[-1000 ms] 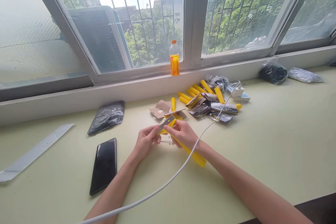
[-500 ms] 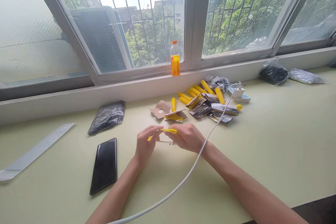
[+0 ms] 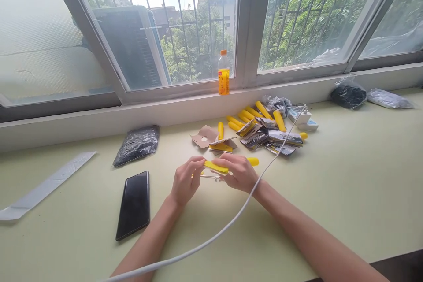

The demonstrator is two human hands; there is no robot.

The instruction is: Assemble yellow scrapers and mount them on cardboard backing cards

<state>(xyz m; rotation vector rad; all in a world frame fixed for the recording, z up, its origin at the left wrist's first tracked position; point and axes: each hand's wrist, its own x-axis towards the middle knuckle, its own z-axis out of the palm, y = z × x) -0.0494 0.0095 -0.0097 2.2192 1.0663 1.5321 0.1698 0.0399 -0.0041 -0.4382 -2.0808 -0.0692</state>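
Note:
Both of my hands meet over the table around a yellow scraper [image 3: 216,167] with a wide flat head. My left hand [image 3: 185,180] pinches the left end of that head. The fingers of my right hand [image 3: 240,172] close over its other end, and the yellow handle [image 3: 253,161] sticks out beyond the knuckles. Below the head shows a thin metal rod [image 3: 209,176] with small bits at its right end. What the rod belongs to is hidden by my fingers. Just beyond, another yellow scraper [image 3: 220,146] lies partly in a cardboard sleeve.
A heap of yellow-handled scrapers in printed card sleeves [image 3: 256,139] lies at the back. An opened brown card [image 3: 204,136], a black-filled bag [image 3: 137,145] and a phone [image 3: 133,205] lie leftward. A white cable [image 3: 231,229] crosses over my right wrist. A drink bottle [image 3: 224,75] stands on the sill.
The scraper has turned in my hands: more of its flat yellow head shows, and its handle now appears past my right hand. The view has shifted slightly.

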